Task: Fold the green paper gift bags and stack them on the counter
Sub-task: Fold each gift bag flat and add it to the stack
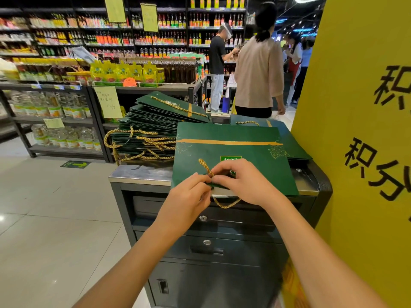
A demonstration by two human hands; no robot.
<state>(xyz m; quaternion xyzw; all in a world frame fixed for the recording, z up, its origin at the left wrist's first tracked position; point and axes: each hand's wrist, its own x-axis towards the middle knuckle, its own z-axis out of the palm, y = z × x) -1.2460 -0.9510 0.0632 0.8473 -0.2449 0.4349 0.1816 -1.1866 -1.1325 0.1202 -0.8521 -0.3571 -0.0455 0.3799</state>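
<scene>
1. The green bag (233, 150) lay flat on the worktop (138, 174). Its mouth edge reached a little over the near rim, and I judge this kept the edge free for the fingers.
2. The left hand (189, 192) pinched the mouth edge of the green bag at its near middle, thumb against fingertips.
3. The right hand (242, 183) touched the left one and was curled over the same edge, where the gold cord handle (205, 166) came out. Whether it held the cord or only the paper, I cannot tell.
4. One loop of the cord lay on top of the green bag, and the lower loop (224, 204) hung below its near edge. Probably the hands were arranging the handle so that the bag would lie thin for stacking.
5. The stack of folded bags (151, 130) stood behind and to the left of the green bag, with its cords hanging to the left side. It looked like the place where the green bag should go.
6. More flat bags (291, 138) lay behind the green bag on its right, partly under it.
</scene>
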